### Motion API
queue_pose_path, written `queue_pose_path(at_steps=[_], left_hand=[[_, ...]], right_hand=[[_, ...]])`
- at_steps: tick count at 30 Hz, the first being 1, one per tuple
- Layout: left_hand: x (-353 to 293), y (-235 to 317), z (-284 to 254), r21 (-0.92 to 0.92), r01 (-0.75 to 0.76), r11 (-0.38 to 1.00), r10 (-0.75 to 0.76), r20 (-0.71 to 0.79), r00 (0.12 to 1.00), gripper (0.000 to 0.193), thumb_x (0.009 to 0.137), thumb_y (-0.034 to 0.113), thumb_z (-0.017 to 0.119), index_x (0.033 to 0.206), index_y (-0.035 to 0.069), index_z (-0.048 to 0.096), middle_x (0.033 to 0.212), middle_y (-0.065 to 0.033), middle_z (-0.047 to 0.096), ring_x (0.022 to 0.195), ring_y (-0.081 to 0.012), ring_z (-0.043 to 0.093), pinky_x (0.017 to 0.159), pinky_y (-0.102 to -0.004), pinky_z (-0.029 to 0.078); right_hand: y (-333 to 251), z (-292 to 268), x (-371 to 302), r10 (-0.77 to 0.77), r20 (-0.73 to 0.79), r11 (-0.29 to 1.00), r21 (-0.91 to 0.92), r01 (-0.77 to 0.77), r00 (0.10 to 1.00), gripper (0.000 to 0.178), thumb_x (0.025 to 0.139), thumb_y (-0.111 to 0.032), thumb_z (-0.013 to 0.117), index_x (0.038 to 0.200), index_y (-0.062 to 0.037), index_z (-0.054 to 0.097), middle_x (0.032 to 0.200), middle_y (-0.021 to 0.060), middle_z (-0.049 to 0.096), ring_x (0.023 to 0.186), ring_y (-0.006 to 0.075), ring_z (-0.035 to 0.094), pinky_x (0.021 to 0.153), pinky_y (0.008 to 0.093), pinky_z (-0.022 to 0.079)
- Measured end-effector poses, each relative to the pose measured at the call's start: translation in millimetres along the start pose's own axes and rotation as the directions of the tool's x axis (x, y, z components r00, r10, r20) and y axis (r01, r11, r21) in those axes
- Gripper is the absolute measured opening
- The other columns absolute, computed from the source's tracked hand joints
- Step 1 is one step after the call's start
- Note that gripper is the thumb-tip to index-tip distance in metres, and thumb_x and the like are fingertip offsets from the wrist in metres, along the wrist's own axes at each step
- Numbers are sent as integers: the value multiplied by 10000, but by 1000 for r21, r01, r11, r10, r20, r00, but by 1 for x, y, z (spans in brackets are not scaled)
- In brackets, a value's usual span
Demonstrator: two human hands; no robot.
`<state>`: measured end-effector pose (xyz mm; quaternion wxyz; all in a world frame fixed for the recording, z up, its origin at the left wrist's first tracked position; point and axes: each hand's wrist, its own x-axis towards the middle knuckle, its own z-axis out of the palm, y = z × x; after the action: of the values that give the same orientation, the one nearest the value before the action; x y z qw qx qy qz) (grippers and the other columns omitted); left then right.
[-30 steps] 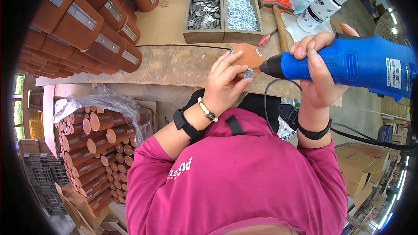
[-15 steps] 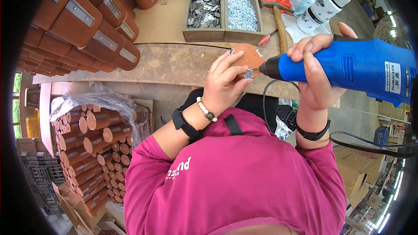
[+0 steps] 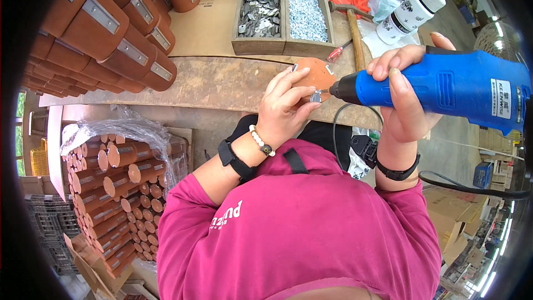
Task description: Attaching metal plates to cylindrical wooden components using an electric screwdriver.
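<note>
My right hand (image 3: 401, 80) is wrapped around a blue electric screwdriver (image 3: 444, 84) with a black nose, held level and pointing left. Its bit meets a small metal plate (image 3: 316, 96) at the near edge of a round brown piece (image 3: 317, 73). My left hand (image 3: 284, 93) grips that piece from the left, thumb and fingers pressing around the plate. Other small metal fittings show on the round piece's rim, one at its upper left and one at its upper right. Whether a screw sits under the bit is too small to tell.
A wooden box (image 3: 260, 45) at the back holds metal plates and screws in two compartments. Beside it lie a hammer (image 3: 356, 39), a red-handled screwdriver (image 3: 336, 53) and a white patterned bottle (image 3: 401, 21). Brown cylinders (image 3: 100, 28) are stacked at left; more stand under plastic film below.
Both hands keep nearly the same pose, with the electric screwdriver's bit still at the small metal plate. The view has shifted very slightly.
</note>
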<state>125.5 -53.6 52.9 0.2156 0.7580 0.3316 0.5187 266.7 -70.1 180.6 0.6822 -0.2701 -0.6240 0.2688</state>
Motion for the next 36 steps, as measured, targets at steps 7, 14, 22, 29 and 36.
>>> queue_pose_path(at_steps=[7, 14, 22, 29, 36], left_hand=[[-1, -2, 1, -12, 5, 1000, -5, 1, 1000, 284, 565, 61, 714, 816, 43, 583, 1062, -138, 530, 1029, -307, 466, 797, -337, 421], [0, -3, 1, -13, -3, 1000, 3, -2, 1000, 300, 552, 76, 720, 817, 64, 581, 1057, -123, 538, 1018, -306, 473, 833, -360, 393], [0, -5, 1, -4, -27, 1000, 27, 4, 1000, 312, 549, 77, 721, 827, 70, 579, 1060, -124, 536, 1013, -310, 476, 830, -369, 394], [-1, -5, 1, -16, -28, 999, 28, 3, 1000, 334, 535, 48, 724, 837, 71, 580, 1056, -129, 535, 1015, -309, 477, 795, -342, 417], [-2, -5, 2, -26, -30, 999, 30, -5, 1000, 320, 541, 75, 708, 832, 80, 574, 1052, -106, 528, 982, -334, 477, 844, -392, 390]], right_hand=[[2, 1, 1, 14, 13, 1000, -24, -14, 1000, 558, 698, 41, 466, 1189, 19, 200, 760, 136, 467, 647, 207, 508, 627, 369, 446], [4, 0, 3, 23, 47, 1000, -21, -22, 999, 550, 702, 41, 479, 1182, 19, 211, 760, 135, 465, 641, 211, 508, 611, 366, 447], [5, 1, 6, 29, 88, 998, -61, -24, 996, 543, 696, 61, 473, 1172, 23, 215, 756, 136, 464, 638, 219, 510, 607, 370, 446], [6, 3, 6, 33, 96, 998, -65, -26, 995, 534, 689, 67, 479, 1158, 20, 227, 754, 128, 467, 633, 216, 516, 604, 370, 449], [6, 4, 4, 61, 61, 997, -48, -58, 996, 528, 679, 71, 481, 1147, 14, 243, 749, 120, 469, 633, 212, 517, 607, 362, 447]])
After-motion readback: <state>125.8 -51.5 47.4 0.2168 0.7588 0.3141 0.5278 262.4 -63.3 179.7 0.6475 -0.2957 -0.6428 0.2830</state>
